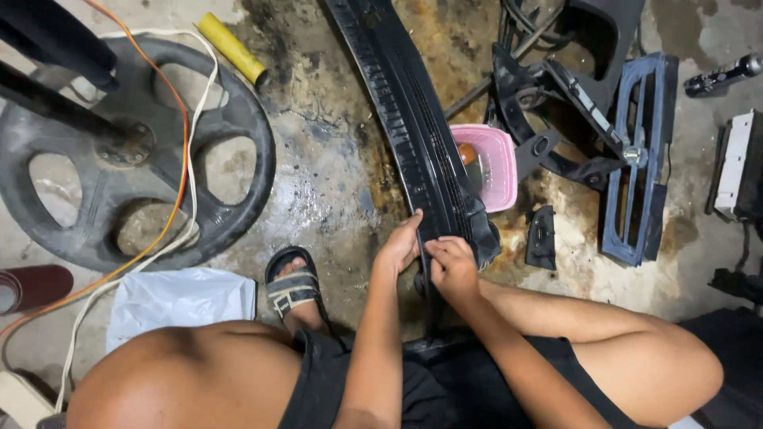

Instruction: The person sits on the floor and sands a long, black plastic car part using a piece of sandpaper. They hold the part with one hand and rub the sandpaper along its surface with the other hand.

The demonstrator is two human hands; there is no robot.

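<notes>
The left hand [400,248] is pressed against the near end of a long black plastic trim panel [413,135], fingers curled together against its left edge, thumb tip up by the ribbed surface. Right beside it, the right hand [453,268] is pinched shut on a thin black strip [429,306] that runs down from the panel's lower end toward the lap; whether that strip is a seal or part of the panel itself, I cannot tell. The two hands are almost touching, knuckle to knuckle.

The panel stretches away from the hands, up and slightly left across the stained concrete floor [326,159], its far end running out of the top of the view. Its near end sits just in front of the person's knees.

Just right of the panel, touching or nearly so, sits a small pink basket [497,171] with something brownish inside (too dim to identify). Beyond that lies a heap of dark plastic car parts [556,119], and a blue-grey frame [640,159] leans among them.

Over on the left, a black steering wheel [135,151] lies flat, with an orange cable [171,206] and a white cable [195,159] draped across it. A yellow tube [232,48] lies above it. A white plastic bag [181,302] rests near the left knee, and a sandalled foot [292,287] sits between bag and hands.
</notes>
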